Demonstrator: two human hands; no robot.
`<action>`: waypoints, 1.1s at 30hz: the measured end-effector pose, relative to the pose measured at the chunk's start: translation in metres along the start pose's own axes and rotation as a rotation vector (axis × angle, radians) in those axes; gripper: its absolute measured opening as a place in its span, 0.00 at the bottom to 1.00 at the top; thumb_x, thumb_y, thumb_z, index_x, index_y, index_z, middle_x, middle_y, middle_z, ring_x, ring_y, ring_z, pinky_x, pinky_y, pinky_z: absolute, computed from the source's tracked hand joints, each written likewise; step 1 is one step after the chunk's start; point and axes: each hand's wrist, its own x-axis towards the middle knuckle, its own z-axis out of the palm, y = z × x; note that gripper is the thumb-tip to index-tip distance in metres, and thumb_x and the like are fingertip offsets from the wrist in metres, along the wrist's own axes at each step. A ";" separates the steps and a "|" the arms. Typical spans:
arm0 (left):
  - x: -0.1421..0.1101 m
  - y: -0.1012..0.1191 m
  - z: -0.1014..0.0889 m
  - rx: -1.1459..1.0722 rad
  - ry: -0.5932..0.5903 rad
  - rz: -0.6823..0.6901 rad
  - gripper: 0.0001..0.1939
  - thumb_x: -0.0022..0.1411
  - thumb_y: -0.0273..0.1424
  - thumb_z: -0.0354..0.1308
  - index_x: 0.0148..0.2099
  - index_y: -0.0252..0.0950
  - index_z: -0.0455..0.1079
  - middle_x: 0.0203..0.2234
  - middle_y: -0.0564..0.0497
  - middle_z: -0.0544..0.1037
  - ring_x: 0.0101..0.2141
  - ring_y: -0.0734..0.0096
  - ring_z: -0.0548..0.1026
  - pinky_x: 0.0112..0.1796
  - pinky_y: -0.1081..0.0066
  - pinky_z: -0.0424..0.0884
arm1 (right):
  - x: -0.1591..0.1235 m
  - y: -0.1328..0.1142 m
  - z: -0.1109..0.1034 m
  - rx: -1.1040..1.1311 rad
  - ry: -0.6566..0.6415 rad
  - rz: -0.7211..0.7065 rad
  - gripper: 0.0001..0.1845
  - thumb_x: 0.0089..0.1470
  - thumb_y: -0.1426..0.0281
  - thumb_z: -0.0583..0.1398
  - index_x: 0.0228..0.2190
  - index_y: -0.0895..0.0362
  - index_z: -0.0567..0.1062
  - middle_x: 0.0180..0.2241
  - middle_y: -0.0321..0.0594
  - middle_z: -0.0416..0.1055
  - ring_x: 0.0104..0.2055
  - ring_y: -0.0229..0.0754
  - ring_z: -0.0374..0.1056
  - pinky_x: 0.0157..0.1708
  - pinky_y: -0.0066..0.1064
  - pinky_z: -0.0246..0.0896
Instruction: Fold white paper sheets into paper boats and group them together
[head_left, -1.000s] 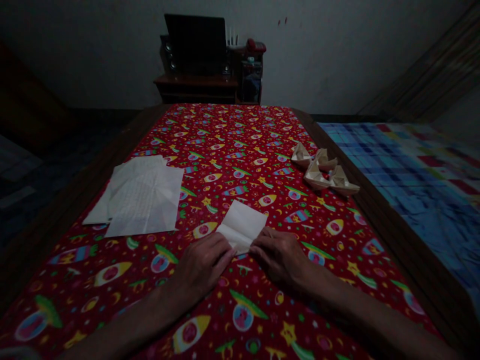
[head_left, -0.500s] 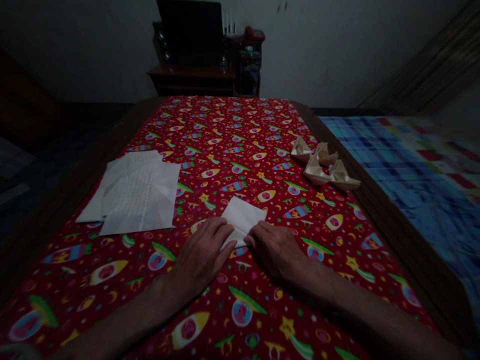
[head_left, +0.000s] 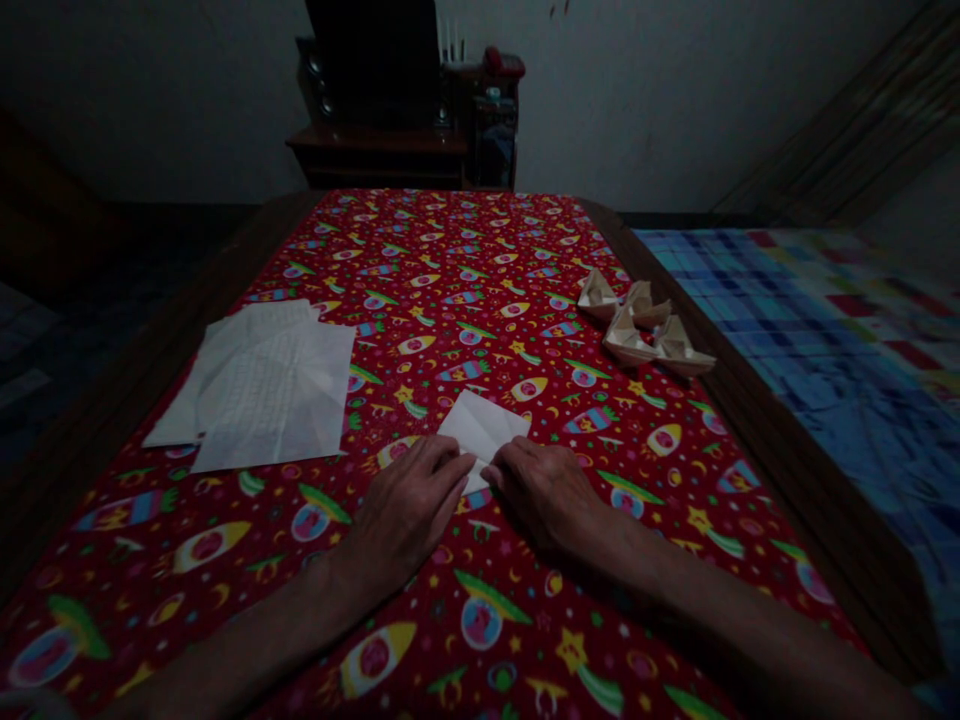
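Note:
A creased white sheet of paper [head_left: 484,428], folded small, lies on the red patterned cloth in front of me. My left hand [head_left: 412,495] is closed on its left edge, thumb and fingers pinched together. From the other side my right hand [head_left: 546,490] pinches the lower right edge, its fingers curled. The fingertips of the two hands are a short gap apart, and they hide the paper's side corners.
A stack of loose paper sheets [head_left: 274,390] lies at the left. Several folded paper boats [head_left: 637,325] stand near the table's right edge. Red cloth [head_left: 450,290] with rockets covers the table. Beyond it are a dark screen [head_left: 373,65] and a wooden stand [head_left: 379,143].
Both hands stay at the paper's near edge. My left fingertips have shifted slightly toward the right hand, and the left thumb has drawn in against the fingers. The view has shifted a little.

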 end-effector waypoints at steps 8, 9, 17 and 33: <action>-0.006 0.002 0.001 0.105 -0.028 0.108 0.15 0.65 0.25 0.47 0.54 0.31 0.64 0.45 0.45 0.71 0.44 0.63 0.67 0.45 0.62 0.68 | 0.002 0.004 0.005 -0.069 -0.026 -0.016 0.11 0.63 0.67 0.49 0.30 0.58 0.65 0.27 0.37 0.65 0.24 0.35 0.56 0.25 0.30 0.39; -0.006 0.002 0.001 0.124 -0.033 0.119 0.16 0.65 0.25 0.47 0.54 0.30 0.63 0.46 0.45 0.71 0.44 0.62 0.67 0.45 0.62 0.68 | 0.002 0.003 0.004 -0.074 -0.037 -0.016 0.11 0.63 0.67 0.49 0.31 0.58 0.65 0.27 0.37 0.65 0.25 0.36 0.56 0.25 0.30 0.39; -0.008 0.005 -0.001 0.261 -0.072 0.172 0.17 0.64 0.26 0.48 0.55 0.29 0.64 0.53 0.47 0.69 0.42 0.60 0.67 0.41 0.60 0.69 | 0.003 -0.002 0.000 -0.042 -0.040 0.012 0.10 0.62 0.68 0.50 0.30 0.58 0.67 0.27 0.38 0.67 0.25 0.36 0.58 0.25 0.30 0.41; -0.010 0.007 -0.001 0.386 -0.085 0.202 0.16 0.65 0.26 0.48 0.53 0.28 0.67 0.51 0.44 0.71 0.43 0.59 0.69 0.43 0.61 0.67 | -0.032 -0.007 -0.028 -0.230 -0.145 -0.146 0.22 0.57 0.74 0.52 0.54 0.56 0.63 0.28 0.38 0.72 0.22 0.36 0.61 0.19 0.31 0.38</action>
